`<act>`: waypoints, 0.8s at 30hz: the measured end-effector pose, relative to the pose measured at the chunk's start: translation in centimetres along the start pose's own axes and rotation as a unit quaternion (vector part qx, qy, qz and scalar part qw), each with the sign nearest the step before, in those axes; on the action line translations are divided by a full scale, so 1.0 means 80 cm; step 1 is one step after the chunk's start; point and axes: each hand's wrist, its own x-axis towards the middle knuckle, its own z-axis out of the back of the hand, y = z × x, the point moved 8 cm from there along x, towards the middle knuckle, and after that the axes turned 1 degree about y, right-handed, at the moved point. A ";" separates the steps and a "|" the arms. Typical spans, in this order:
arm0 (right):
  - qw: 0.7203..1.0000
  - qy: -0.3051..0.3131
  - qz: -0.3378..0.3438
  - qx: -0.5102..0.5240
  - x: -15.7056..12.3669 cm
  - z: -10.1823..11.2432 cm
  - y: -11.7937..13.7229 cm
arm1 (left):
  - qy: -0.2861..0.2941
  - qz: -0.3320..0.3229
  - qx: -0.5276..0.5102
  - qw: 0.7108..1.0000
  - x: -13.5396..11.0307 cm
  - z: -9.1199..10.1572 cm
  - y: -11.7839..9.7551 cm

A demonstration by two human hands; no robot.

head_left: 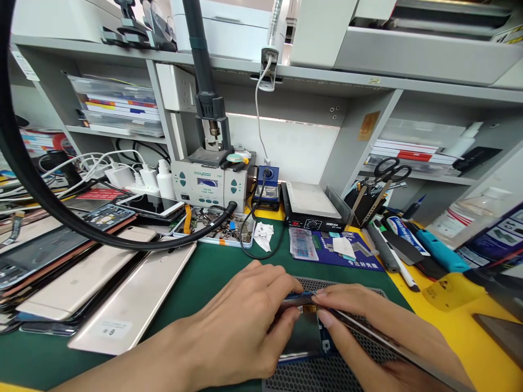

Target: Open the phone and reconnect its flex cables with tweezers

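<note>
An opened phone point(302, 338) with a dark inner face and blue edges lies on a black perforated mat point(286, 381). My left hand point(249, 310) is closed on its upper edge, thumb below and fingers above. My right hand point(363, 326) pinches a long, thin, dark metallic piece point(368, 329) running from the phone's upper edge to the lower right; its exact kind I cannot make out. Between both hands shows a small orange flex cable point(309, 308). Fingers hide part of the phone's upper edge.
Stacked phones and housings point(134, 294) lie at left. Behind stand a soldering station point(212, 185), a parts tray point(220, 231) and a hot plate point(312, 204). Tools and a bottle point(466, 218) are at right. A thick black hose point(102, 239) loops across the left foreground.
</note>
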 end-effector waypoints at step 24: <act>0.996 0.029 0.088 -0.005 -0.002 -0.002 0.013 | -0.008 -0.004 0.003 1.000 -0.002 -0.001 0.000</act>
